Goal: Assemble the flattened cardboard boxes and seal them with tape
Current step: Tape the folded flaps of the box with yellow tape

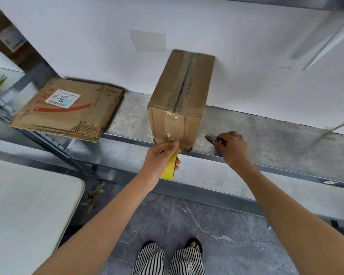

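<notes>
Risks: the tape strip runs taut from the box [179,90] front down to the roll [170,167]. If it goes slack it may fold on itself or lift off the face. The box sits at the shelf [266,135] edge, so a hard pull could drag it off.

Grip: left hand [159,157] is closed round the roll, just below the box. Right hand [232,147] fingers are curled on the snips [212,138], just right of the box, blades toward it. Can't tell if they're lifted.

Flat box [68,110] lies to the left, not yet assembled.

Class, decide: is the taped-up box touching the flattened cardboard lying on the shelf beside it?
Apart. The head view shows a strip of grey shelf between the box and the flattened cardboard.
</notes>
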